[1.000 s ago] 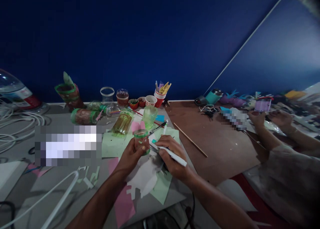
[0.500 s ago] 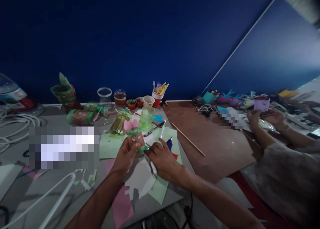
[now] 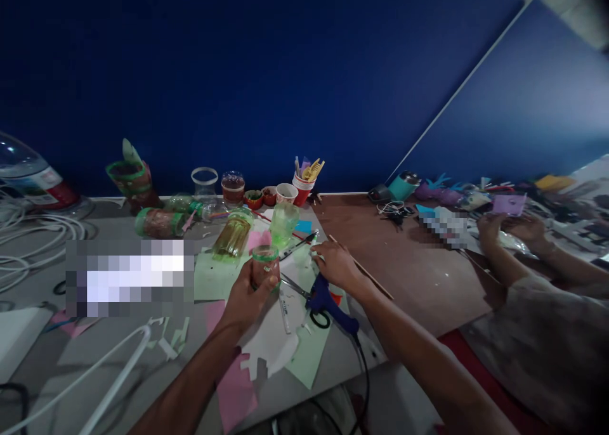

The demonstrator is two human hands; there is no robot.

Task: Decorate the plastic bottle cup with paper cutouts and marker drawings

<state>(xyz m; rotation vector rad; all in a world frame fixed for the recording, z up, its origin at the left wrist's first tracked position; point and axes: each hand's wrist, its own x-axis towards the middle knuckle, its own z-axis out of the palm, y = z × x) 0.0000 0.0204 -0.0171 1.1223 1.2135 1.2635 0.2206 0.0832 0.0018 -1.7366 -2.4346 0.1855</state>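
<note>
My left hand [image 3: 245,295] is closed round a small cut bottle piece [image 3: 265,265] with a green rim and holds it upright above the papers. My right hand [image 3: 335,262] reaches over the green paper [image 3: 209,276] just right of that piece, fingers curled down on something small I cannot make out. A white marker [image 3: 284,303] lies loose on the white paper between my hands. A blue glue gun [image 3: 328,303] lies below my right wrist, its cable running off the table edge. Scissors [image 3: 295,287] lie beside it.
Green-tinted cut bottles [image 3: 233,232] and small cups [image 3: 287,192] stand at the back by a red cup of tools [image 3: 303,188]. White cables [image 3: 28,232] lie at far left. Another person's hands [image 3: 509,229] hold a purple piece at right. A wooden stick [image 3: 366,271] lies on the brown board.
My right hand let go of the white marker, which now lies on the paper, and moved up and right. The glue gun is now uncovered. My left hand still holds the bottle piece.
</note>
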